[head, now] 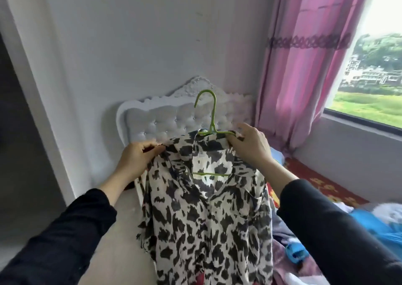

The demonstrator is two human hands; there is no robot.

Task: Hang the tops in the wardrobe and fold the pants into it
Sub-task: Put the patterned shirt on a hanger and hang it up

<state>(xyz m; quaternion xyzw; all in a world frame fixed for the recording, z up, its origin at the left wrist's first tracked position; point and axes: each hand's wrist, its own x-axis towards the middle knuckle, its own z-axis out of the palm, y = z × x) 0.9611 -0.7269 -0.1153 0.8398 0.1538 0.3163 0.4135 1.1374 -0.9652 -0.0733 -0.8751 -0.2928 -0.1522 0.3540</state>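
A black-and-white patterned blouse (204, 217) hangs in front of me on a green plastic hanger (212, 113), whose hook points up and whose lower bar shows through the open neck. My left hand (136, 157) pinches the blouse's left shoulder. My right hand (249, 142) grips the right shoulder together with the hanger's right arm. A dark opening (24, 154) lies along the left edge; whether it is the wardrobe I cannot tell.
A white tufted headboard (165, 119) stands against the wall behind the blouse. Pink curtains (304, 67) hang beside a window (374, 78) at the right. The bed at the lower right holds a red patterned cover (322, 182) and a heap of blue and white clothes (369, 221).
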